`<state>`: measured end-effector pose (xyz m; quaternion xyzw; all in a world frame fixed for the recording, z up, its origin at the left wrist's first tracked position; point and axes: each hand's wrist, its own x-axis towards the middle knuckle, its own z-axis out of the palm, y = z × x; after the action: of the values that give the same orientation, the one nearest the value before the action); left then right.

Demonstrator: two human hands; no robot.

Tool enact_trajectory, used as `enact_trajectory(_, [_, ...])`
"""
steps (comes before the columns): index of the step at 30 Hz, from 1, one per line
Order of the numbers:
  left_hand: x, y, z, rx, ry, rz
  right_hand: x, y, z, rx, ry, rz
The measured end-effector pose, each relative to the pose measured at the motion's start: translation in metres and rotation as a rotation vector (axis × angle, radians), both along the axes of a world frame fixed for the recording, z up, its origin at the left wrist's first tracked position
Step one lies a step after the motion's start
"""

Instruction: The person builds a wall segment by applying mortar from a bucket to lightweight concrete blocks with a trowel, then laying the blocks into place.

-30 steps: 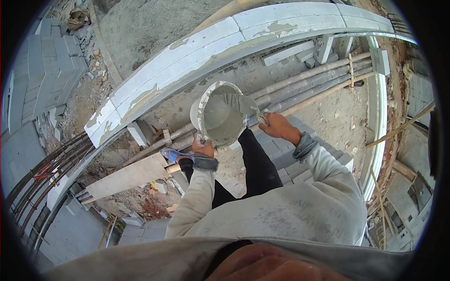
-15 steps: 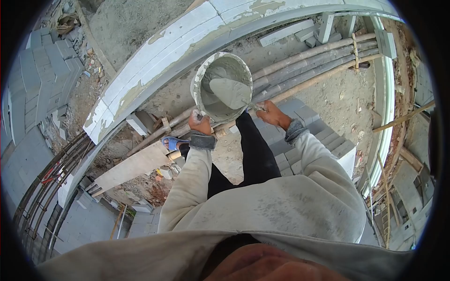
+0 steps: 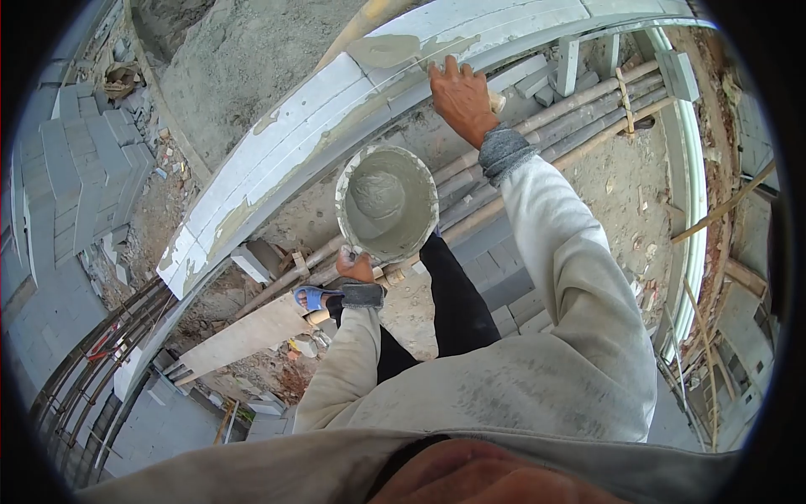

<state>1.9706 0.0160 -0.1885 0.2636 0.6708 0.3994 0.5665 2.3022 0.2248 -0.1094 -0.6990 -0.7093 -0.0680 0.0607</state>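
Note:
My left hand (image 3: 355, 265) is closed on the near rim of a mortar-crusted bucket (image 3: 342, 200). Wet grey mortar (image 3: 375, 195) lies inside it, with a rounded lump on top. My right hand (image 3: 462, 91) is stretched forward over the wall, its fingers wrapped round a trowel; the handle's pale end pokes out beside the palm. The trowel's grey, mortar-coated blade (image 3: 384, 50) lies flat over the top of the white block wall (image 3: 315, 92). Whether mortar is under the blade is hidden. Patches of mortar streak the wall's top and side.
Bamboo and grey poles (image 3: 579, 113) run between me and the wall. Stacked grey blocks (image 3: 84, 168) stand at the left, above bent rebar (image 3: 92, 370). A board (image 3: 243, 336) lies by my sandalled foot (image 3: 311, 297). More blocks (image 3: 495, 260) are stacked beside my leg.
My right hand has lifted the trowel out of the bucket and carried it forward onto the wall top. The left hand still grips the bucket, which sits slightly lower in view.

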Motion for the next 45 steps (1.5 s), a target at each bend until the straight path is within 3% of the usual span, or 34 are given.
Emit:
enact_trajectory(7, [-0.004, 0.0, 0.003, -0.042, 0.026, -0.057, 0.11, 0.04, 0.001, -0.106, -0.148, -0.205])
enact_trajectory(10, [-0.001, 0.003, 0.014, -0.093, 0.025, -0.048, 0.18, 0.066, -0.006, -0.039, -0.269, -0.193])
enact_trajectory(12, [-0.004, 0.0, 0.01, -0.077, 0.05, -0.07, 0.213, 0.077, -0.012, 0.262, -0.6, -0.147])
enact_trajectory(13, [-0.007, -0.003, 0.006, -0.067, 0.049, -0.082, 0.232, 0.09, -0.015, 0.111, -0.538, -0.194])
enact_trajectory(17, [-0.001, -0.001, 0.002, -0.046, 0.101, -0.082, 0.26, 0.081, -0.037, 0.138, -0.483, -0.369])
enact_trajectory(20, [0.007, -0.001, 0.013, -0.091, 0.061, -0.042, 0.179, 0.008, 0.029, -0.183, 0.078, -0.573])
enact_trajectory(23, [0.019, 0.01, 0.024, -0.14, 0.018, -0.028, 0.11, -0.11, 0.031, -0.29, 0.535, -0.334])
enact_trajectory(24, [0.024, 0.011, 0.016, -0.103, 0.011, -0.029, 0.085, -0.139, 0.039, -0.536, 0.615, -0.332])
enact_trajectory(26, [0.029, 0.007, -0.005, -0.044, 0.013, -0.046, 0.037, -0.176, 0.035, -0.723, 0.578, -0.183])
enact_trajectory(28, [0.041, 0.018, 0.011, 0.035, 0.26, -0.304, 0.006, -0.178, 0.005, -1.066, 0.498, -0.205])
enact_trajectory(30, [0.049, 0.012, 0.005, 0.092, 0.271, -0.356, -0.028, -0.18, -0.042, -1.015, 0.463, -0.228])
enact_trajectory(33, [0.064, 0.016, 0.001, 0.197, 0.285, -0.438, -0.043, -0.188, -0.085, -0.902, 0.616, -0.253])
enact_trajectory(36, [0.066, 0.041, 0.027, 0.142, 0.257, -0.475, -0.016, -0.218, -0.07, -0.736, 1.118, -0.289])
enact_trajectory(37, [0.067, 0.047, 0.024, 0.227, 0.158, -0.441, -0.01, -0.225, -0.05, -0.74, 1.1, -0.314])
enact_trajectory(40, [0.078, 0.066, 0.026, 0.095, 0.119, -0.505, 0.006, -0.256, -0.073, -0.782, 0.978, -0.41])
enact_trajectory(43, [0.101, 0.078, 0.011, 0.234, 0.142, -0.477, 0.016, -0.262, -0.084, -0.702, 1.25, -0.421])
enact_trajectory(45, [0.111, 0.076, 0.01, 0.156, 0.053, -0.468, 0.018, -0.266, -0.092, -0.696, 1.401, -0.451])
